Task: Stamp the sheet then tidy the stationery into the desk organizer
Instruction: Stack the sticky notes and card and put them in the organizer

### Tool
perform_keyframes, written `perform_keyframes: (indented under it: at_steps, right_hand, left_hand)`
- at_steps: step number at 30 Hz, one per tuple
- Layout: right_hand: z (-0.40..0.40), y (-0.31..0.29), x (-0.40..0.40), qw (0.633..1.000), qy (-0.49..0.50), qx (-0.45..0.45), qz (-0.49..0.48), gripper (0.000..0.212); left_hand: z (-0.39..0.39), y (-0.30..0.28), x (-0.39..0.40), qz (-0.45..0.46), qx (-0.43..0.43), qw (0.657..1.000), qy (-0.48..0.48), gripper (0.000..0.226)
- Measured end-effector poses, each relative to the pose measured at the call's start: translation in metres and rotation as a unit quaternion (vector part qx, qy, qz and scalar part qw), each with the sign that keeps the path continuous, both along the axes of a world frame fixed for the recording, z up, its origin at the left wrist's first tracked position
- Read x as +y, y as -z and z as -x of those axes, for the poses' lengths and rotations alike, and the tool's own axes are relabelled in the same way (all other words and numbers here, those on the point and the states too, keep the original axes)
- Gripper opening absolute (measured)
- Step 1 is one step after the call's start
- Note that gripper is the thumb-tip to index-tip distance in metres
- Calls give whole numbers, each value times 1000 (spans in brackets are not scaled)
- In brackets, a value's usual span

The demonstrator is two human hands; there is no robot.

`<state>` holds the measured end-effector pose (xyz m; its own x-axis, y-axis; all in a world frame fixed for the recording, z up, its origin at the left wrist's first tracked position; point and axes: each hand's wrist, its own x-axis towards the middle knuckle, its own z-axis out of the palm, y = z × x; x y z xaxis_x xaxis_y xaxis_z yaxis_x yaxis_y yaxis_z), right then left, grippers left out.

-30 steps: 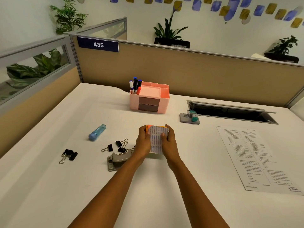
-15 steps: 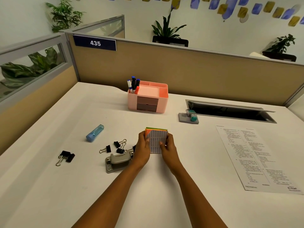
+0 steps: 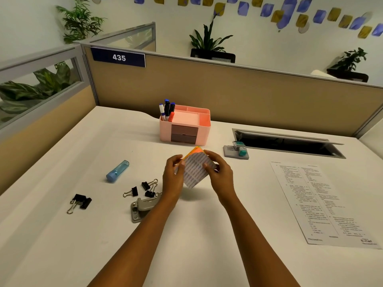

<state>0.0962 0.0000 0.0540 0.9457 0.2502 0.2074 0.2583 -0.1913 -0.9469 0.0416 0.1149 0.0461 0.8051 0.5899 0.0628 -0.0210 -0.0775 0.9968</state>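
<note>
My left hand and my right hand hold a sticky-note pad between them above the desk, turned like a diamond; its printed white face looks at me and orange and green edges show at the top. Behind it stands the pink desk organizer with several pens in its left slot. The printed sheet lies flat at the right. A teal stamp rests on its grey pad near the desk's cable slot.
Left of my hands lie a blue tube, several black binder clips, another clip pair and a grey hole punch. A cable slot opens at the back right. Partition walls close the desk's back and left.
The pad has been lifted slightly and rotated from square-on to a diamond angle between my hands. Nothing else on the desk moved.
</note>
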Motion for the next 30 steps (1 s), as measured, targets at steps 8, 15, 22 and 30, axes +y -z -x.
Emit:
perform_keyframes:
  at_steps: [8,15,22,30]
  right_hand:
    - [7,3,7,990,-71,109,-56,38]
    - [5,2,7,989,-79,121,17,38]
    - [-9,-10,10,978,-61,198,-32,34]
    - [-38,-31,16,986,-22,158,-45,37]
  left_hand:
    - [-11,-14,0,130,44,990,-1,39]
    - [-9,-17,5,-2,96,995,8,37]
    - [-19,-17,14,37,95,995,-6,35]
    - [-38,-13,23,33,57,998,-6,31]
